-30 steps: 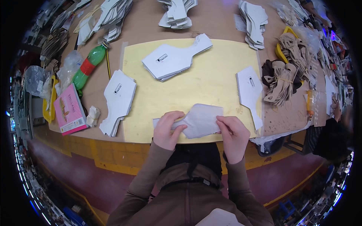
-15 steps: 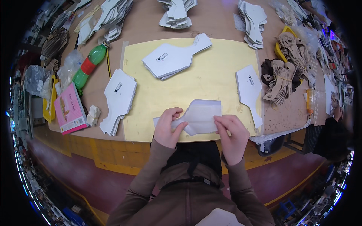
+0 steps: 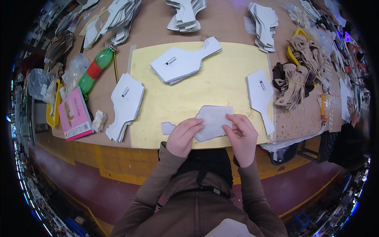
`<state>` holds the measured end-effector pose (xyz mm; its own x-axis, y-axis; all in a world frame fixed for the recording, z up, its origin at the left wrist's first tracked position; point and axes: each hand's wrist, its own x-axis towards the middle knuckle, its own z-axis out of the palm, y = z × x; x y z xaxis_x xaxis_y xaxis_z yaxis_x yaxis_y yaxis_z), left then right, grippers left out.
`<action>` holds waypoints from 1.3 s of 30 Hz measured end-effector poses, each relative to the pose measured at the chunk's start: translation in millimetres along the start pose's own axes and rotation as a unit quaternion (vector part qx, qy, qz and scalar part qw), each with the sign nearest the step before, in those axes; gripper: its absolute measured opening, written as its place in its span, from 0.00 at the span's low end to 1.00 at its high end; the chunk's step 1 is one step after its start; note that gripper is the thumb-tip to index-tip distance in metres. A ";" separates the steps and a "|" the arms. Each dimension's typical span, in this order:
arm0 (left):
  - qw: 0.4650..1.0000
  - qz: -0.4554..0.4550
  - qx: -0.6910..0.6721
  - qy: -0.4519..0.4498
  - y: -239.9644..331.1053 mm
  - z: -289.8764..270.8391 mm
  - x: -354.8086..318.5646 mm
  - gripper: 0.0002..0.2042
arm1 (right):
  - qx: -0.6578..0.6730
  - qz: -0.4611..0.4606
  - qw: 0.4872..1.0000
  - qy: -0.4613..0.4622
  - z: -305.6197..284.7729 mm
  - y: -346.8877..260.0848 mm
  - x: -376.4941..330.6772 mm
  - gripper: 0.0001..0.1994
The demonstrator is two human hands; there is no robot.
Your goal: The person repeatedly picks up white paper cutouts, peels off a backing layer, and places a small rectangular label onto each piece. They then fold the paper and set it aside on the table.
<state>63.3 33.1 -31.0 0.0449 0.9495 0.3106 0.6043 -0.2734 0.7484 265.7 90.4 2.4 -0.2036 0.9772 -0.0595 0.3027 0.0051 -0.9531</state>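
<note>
A pale grey-white cut piece of sheet material (image 3: 214, 123), wide at the right and narrowing to a neck at the left, is held low over the yellow mat (image 3: 173, 96). My left hand (image 3: 182, 136) is closed on it where it narrows, covering the neck; the narrow end sticks out left of that hand. At the right edge my right hand (image 3: 243, 136) pinches the piece between thumb and fingers. Similarly shaped white pieces with small dark printed marks lie around it: a top pile (image 3: 177, 65), a left pile (image 3: 125, 100) and a right pile (image 3: 261, 93).
More white piles, such as the far middle one (image 3: 184, 17), stand along the back. On the left are a green bottle (image 3: 103, 59) with a red label and a pink book (image 3: 75, 114). Bundled beige strips (image 3: 296, 83) and a yellow tray (image 3: 291, 57) sit at right.
My left hand has slid right along the piece, its fingers now over the neck and the wide part's left edge. My right fingers have moved up the right edge slightly.
</note>
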 end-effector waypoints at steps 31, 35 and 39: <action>0.991 -0.027 0.123 -0.044 27.2 13.3 -7.0 0.29 | -0.040 0.001 0.999 -0.034 -8.6 12.5 12.5 0.18; 0.997 -0.043 0.065 -0.012 20.7 17.0 -10.6 0.24 | -0.037 0.019 0.998 -0.048 -10.8 12.8 13.8 0.19; 0.997 -0.024 0.072 -0.015 19.4 15.9 -13.5 0.14 | -0.021 0.029 0.998 -0.052 -12.4 12.6 15.2 0.18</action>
<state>87.0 17.5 -30.0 0.0357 0.9655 0.2581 0.7144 -0.2052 0.6690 278.0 107.9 -6.9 -0.2797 0.9489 -0.1461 0.3544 -0.0394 -0.9343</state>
